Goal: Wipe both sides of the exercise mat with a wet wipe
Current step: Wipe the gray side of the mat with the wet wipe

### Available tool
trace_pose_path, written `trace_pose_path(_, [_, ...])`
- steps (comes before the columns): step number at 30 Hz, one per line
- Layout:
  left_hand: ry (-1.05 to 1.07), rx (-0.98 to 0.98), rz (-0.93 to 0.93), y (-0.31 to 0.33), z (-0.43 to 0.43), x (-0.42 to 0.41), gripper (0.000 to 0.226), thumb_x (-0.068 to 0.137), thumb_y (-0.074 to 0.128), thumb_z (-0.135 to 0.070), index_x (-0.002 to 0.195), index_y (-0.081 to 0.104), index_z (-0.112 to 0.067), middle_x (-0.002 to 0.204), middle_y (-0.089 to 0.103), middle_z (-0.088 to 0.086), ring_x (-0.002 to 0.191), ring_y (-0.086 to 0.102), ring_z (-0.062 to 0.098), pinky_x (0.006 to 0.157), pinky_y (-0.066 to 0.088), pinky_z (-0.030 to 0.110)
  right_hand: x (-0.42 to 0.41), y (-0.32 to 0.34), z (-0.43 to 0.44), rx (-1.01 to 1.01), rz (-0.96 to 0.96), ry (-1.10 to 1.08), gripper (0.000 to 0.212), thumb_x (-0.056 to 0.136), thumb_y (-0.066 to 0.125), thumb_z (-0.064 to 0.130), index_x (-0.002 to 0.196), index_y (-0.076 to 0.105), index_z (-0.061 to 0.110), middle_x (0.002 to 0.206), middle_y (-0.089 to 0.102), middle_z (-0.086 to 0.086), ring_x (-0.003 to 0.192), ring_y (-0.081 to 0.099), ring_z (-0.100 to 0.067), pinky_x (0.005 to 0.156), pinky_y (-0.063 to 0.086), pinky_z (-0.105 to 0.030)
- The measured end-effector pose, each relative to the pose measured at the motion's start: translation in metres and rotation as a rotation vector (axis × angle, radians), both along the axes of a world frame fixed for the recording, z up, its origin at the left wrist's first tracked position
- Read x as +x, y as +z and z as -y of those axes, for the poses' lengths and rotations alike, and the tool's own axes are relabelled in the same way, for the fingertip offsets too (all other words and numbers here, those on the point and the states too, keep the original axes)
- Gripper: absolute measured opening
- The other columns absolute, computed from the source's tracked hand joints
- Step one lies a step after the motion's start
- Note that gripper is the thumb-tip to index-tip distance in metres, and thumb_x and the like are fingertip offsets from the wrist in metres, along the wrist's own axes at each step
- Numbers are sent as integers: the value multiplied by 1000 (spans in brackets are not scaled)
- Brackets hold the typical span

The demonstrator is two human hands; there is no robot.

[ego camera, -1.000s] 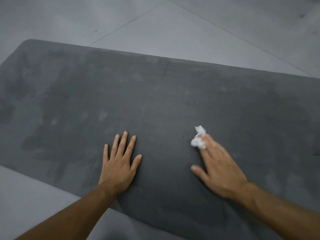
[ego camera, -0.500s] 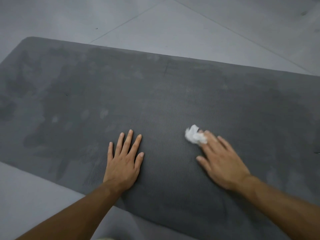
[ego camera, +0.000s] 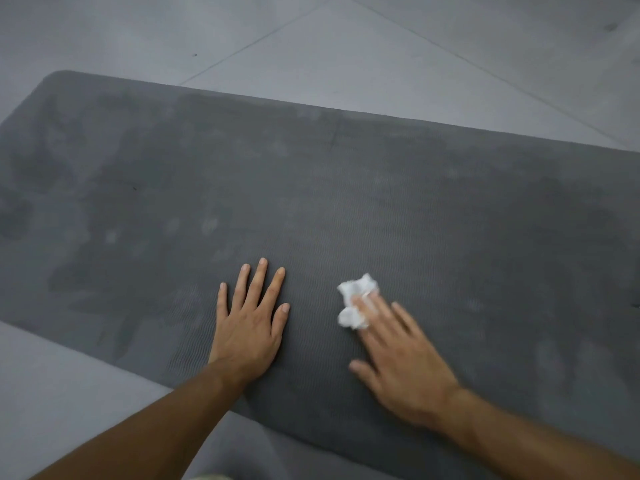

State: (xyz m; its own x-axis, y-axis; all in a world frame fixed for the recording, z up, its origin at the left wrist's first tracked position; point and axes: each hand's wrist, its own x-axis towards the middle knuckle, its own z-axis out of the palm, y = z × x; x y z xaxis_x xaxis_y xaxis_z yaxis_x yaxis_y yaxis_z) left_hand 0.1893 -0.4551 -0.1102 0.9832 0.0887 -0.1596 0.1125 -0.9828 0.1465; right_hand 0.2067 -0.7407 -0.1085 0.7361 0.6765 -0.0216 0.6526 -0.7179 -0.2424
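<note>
A dark grey exercise mat (ego camera: 433,209) lies flat on the floor and fills most of the view; darker damp patches and pale smudges mark its left half. My left hand (ego camera: 247,323) rests flat on the mat near its front edge, fingers spread, holding nothing. My right hand (ego camera: 401,362) lies on the mat to the right, slightly blurred, its fingertips pressing a crumpled white wet wipe (ego camera: 355,299) against the surface. Part of the wipe is hidden under the fingers.
Grey tiled floor (ego camera: 346,57) with thin joint lines runs beyond the mat's far edge. More floor (ego camera: 52,382) shows at the lower left, in front of the mat's front edge. The mat's rounded corner (ego camera: 55,76) is at the upper left.
My right hand has slid the wipe leftward and a little toward me across the mat, closing the gap to my left hand. The left hand stays planted.
</note>
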Motion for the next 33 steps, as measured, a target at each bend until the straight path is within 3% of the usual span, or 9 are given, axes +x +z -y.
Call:
trace_pose_path(3, [-4, 26, 6, -2, 0, 0, 63, 105, 7, -57, 165, 2, -37, 173, -8, -9, 158, -15, 15, 128, -1, 53, -45, 0, -26, -51, 49, 240, 75, 100, 44, 61, 160, 37, 17, 173, 17, -2, 160, 14, -23, 123, 16, -42])
trace_pose_path(6, [-5, 30, 14, -2, 0, -1, 62, 106, 7, -57, 164, 0, -37, 172, -9, -9, 159, -14, 16, 128, 0, 53, -41, -2, -22, -81, 110, 316, 68, 102, 42, 58, 157, 41, 18, 171, 24, -1, 159, 18, -20, 124, 17, -41])
trace_pose_path(12, [-5, 15, 9, -4, -2, -1, 62, 106, 8, -57, 164, 0, -38, 173, -10, -9, 158, -15, 15, 128, -1, 54, 43, -4, 29, -165, 98, -1, 66, 107, 27, 52, 159, 39, 13, 169, 30, -5, 159, 17, -20, 126, 20, -44])
trace_pose_path(15, [-2, 30, -3, -3, -1, -1, 62, 106, 4, -59, 164, -5, -39, 172, -13, -10, 157, -19, 14, 128, -3, 54, 76, -2, 51, -208, 68, -226, 70, 107, 17, 52, 162, 30, 12, 170, 27, -4, 159, 14, -18, 128, 13, -41])
trace_pose_path(21, [-6, 23, 9, -5, -2, 0, 61, 107, 7, -58, 164, -3, -38, 172, -11, -9, 158, -17, 15, 128, -1, 55, 69, -5, 33, -134, 27, -373, 72, 105, 22, 52, 165, 21, 11, 172, 18, -6, 160, 12, -24, 128, 12, -44])
trace_pose_path(28, [11, 59, 47, -7, 1, -1, 62, 106, 15, -54, 165, 12, -35, 174, 2, -5, 160, -3, 19, 127, 9, 56, -19, -2, -34, 4, -26, -12, 79, 98, 47, 56, 162, 32, 12, 173, 17, -5, 160, 11, -21, 123, 22, -43])
trace_pose_path(33, [-4, 62, 52, -9, -1, -2, 63, 106, 16, -54, 165, 10, -33, 174, 1, -4, 160, -3, 20, 127, 10, 58, -43, -1, -41, -46, 58, 255, 67, 101, 44, 54, 157, 41, 18, 171, 24, -1, 159, 17, -19, 122, 19, -40])
